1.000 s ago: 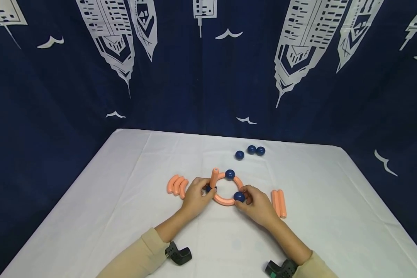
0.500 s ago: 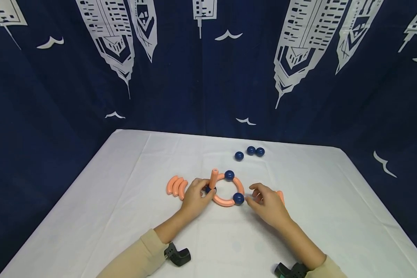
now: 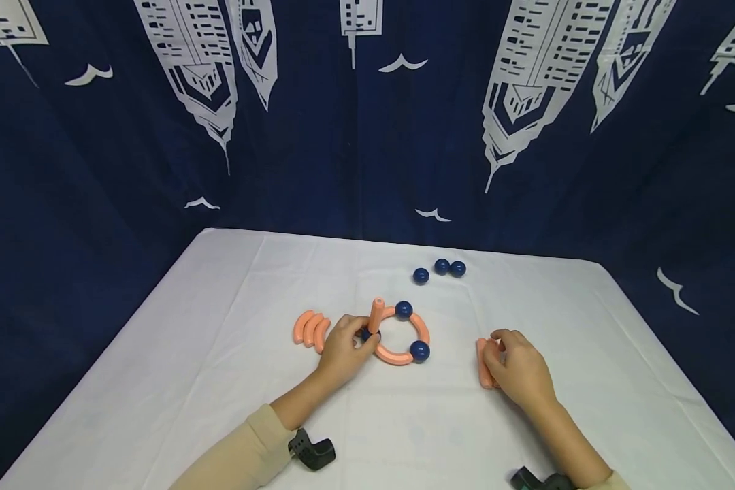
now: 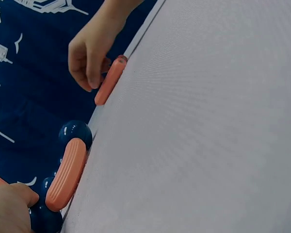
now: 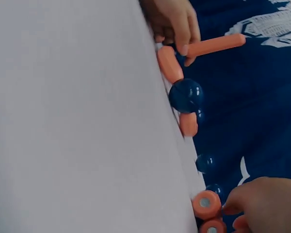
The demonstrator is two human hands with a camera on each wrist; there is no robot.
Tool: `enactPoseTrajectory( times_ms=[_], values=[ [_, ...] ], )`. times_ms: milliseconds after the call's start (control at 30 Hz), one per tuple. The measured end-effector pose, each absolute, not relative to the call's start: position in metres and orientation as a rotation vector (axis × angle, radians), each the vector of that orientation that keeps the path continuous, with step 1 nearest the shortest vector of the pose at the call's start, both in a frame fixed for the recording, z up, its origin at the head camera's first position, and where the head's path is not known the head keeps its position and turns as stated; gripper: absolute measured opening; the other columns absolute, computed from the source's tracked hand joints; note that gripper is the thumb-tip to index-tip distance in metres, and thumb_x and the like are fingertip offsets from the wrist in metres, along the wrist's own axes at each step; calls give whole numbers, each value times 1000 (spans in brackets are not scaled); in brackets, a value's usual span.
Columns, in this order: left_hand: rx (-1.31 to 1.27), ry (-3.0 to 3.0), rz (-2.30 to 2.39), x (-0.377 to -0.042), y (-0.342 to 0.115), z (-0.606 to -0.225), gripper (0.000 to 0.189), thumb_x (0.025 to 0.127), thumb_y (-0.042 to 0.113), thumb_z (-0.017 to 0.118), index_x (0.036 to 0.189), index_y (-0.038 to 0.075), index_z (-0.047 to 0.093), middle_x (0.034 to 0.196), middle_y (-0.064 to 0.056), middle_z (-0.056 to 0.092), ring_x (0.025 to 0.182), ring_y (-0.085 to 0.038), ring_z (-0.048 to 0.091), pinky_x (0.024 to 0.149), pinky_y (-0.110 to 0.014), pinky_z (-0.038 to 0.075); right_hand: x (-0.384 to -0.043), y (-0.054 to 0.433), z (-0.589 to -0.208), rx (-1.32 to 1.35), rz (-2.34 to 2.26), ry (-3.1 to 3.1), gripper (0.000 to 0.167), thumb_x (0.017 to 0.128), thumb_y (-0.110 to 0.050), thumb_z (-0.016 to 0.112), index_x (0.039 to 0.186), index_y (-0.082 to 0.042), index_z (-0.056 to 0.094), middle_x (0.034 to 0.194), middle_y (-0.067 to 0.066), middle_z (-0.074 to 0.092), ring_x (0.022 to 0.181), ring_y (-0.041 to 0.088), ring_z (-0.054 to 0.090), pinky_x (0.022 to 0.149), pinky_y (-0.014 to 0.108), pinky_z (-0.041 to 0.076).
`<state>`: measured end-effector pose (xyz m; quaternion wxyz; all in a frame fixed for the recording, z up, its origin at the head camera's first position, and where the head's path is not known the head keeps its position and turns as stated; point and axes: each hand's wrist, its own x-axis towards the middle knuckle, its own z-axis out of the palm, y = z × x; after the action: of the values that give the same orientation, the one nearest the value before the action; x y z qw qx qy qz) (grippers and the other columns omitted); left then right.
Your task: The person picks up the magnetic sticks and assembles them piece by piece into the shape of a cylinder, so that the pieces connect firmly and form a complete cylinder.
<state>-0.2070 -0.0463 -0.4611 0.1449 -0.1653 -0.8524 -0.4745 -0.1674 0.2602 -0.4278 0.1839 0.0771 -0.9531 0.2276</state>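
A ring of curved orange rods [image 3: 394,357] joined by blue balls [image 3: 419,351] lies on the white table. At its left side my left hand [image 3: 343,347] pinches a blue ball [image 3: 366,333], which its fingers partly cover. From that ball a straight orange rod [image 3: 376,316] stands up. My right hand [image 3: 520,367] is over two straight orange rods [image 3: 484,367] lying side by side, hiding most of the right one. In the right wrist view, the thumb is close beside a rod end [image 5: 206,205] with a silver disc; firm contact cannot be made out.
Several curved orange rods [image 3: 309,329] lie nested left of the left hand. Three loose blue balls [image 3: 442,266] sit toward the back of the table. A dark blue curtain [image 3: 355,150] with white printed buildings hangs behind the table edge.
My right hand has let go of the ring's front right ball and moved right to the two straight rods. The left hand stays on its ball.
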Motion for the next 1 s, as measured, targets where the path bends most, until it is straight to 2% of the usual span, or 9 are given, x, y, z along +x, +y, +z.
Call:
enactPoseTrajectory(
  times_ms=[133, 300, 400, 667, 733, 933, 1000],
  values=[
    [-497, -2431, -1366, -207, -46, -460, 23, 88, 16, 71, 109, 8, 70, 96, -4, 58, 82, -16, 54, 69, -25, 47, -167, 263, -437, 202, 623, -2677, 22, 89, -10, 60, 101, 8, 64, 81, 11, 57, 66, 22, 53, 57, 37, 46],
    [-495, -2437, -1364, -206, -45, -461, 23, 88, 17, 70, 109, 9, 70, 95, -3, 58, 81, -15, 54, 68, -25, 47, -168, 266, -440, 195, 631, -2650, 21, 90, -10, 59, 100, 8, 63, 72, 5, 51, 58, 16, 45, 49, 29, 38],
    [-485, -2451, -1369, -206, -45, -460, 24, 88, 18, 70, 110, 9, 70, 95, -3, 58, 81, -14, 53, 69, -25, 47, -168, 268, -440, 157, 648, -2667, 25, 89, -10, 59, 103, 10, 61, 72, 8, 52, 58, 18, 47, 51, 32, 40],
    [-463, -2457, -1370, -206, -48, -462, 24, 88, 17, 70, 110, 10, 70, 95, -4, 58, 81, -14, 53, 70, -25, 47, -168, 269, -441, 86, 687, -2754, 34, 87, -8, 58, 111, 16, 57, 87, 22, 59, 70, 28, 57, 59, 40, 49],
    [-474, -2454, -1366, -206, -48, -462, 24, 88, 17, 70, 110, 9, 70, 95, -3, 58, 80, -14, 53, 69, -25, 46, -167, 268, -441, 55, 716, -2771, 36, 87, -9, 58, 112, 17, 56, 86, 20, 58, 67, 27, 55, 57, 38, 48],
    [-490, -2465, -1356, -208, -47, -463, 24, 89, 19, 69, 111, 10, 70, 94, -2, 57, 78, -13, 52, 68, -25, 46, -166, 267, -435, 13, 812, -2734, 36, 91, -10, 58, 114, 18, 55, 70, 9, 52, 52, 16, 44, 45, 26, 36],
    [-479, -2465, -1357, -209, -48, -462, 24, 88, 19, 70, 110, 11, 70, 94, -1, 57, 79, -13, 52, 69, -25, 46, -167, 265, -432, 26, 868, -2713, 37, 93, -11, 58, 117, 18, 54, 72, 10, 55, 52, 15, 47, 44, 25, 37]
  ],
)
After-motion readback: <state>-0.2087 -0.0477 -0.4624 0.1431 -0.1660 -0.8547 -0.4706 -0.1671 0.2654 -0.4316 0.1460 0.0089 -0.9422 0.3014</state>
